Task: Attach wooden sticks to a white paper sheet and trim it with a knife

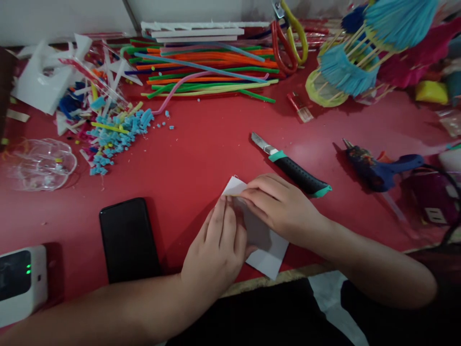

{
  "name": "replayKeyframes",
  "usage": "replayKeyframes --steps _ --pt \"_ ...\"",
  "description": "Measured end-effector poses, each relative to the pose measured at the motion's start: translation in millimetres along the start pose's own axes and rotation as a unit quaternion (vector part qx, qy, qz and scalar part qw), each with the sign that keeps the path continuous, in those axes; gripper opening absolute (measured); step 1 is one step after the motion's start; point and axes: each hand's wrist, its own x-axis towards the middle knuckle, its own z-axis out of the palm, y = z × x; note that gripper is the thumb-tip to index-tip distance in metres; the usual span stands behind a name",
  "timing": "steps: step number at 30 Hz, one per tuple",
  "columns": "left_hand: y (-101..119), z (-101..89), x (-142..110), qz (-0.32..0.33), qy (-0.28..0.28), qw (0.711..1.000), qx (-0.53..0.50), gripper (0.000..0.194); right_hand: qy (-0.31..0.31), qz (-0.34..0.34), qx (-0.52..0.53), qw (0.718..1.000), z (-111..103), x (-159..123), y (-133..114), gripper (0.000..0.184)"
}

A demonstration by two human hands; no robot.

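your right hand [283, 204] pinches a thin yellowish strip [235, 195] over white paper [268, 257]; your left hand [218, 235] bunches beside it, grip unclear. the paper reaches the near edge; red tabletop [194, 154] stretches ahead.

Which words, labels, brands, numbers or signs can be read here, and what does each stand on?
None can be read as text.
White device: two green lights show; any marks on its dark panel are too blurred to read.
Purple box: the marks on its white patch are too small to read.
Knife: any lettering is too small to tell.
Paper: no writing shows on the visible part.
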Motion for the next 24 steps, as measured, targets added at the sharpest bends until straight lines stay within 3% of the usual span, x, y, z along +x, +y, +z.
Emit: replayKeyframes --steps 7,11,15,17,20,24 --pt "2.8 -1.3 -0.1 -0.003 -0.007 1.000 0.021 0.052 0.033 -0.016 0.033 0.999 -6.8 6.9 -0.7 0.019" --pt "3.9 -2.9 -0.6 -0.013 -0.019 1.000 0.011 0.052 0.072 0.052 -0.022 0.996 -24.8 8.7 11.6 0.006" --pt "3.4 -3.9 -1.0 -0.012 -0.027 1.000 0.009 0.055 0.032 0.148 -0.107 0.983 -37.9 1.2 37.4 0.033" --pt "3.4 -3.8 -1.3 -0.012 -0.031 0.999 0.008 0.056 0.007 0.168 -0.111 0.979 -38.8 -2.1 47.8 0.037" --pt "3.9 -2.4 -1.6 -0.019 -0.021 1.000 0.010 0.055 -0.012 0.137 -0.096 0.986 -38.4 -0.9 51.9 0.036" --pt "4.3 -0.6 -0.6 -0.016 -0.015 0.999 0.022 0.053 -0.049 0.054 -0.061 0.995 -43.9 7.6 39.1 0.038"
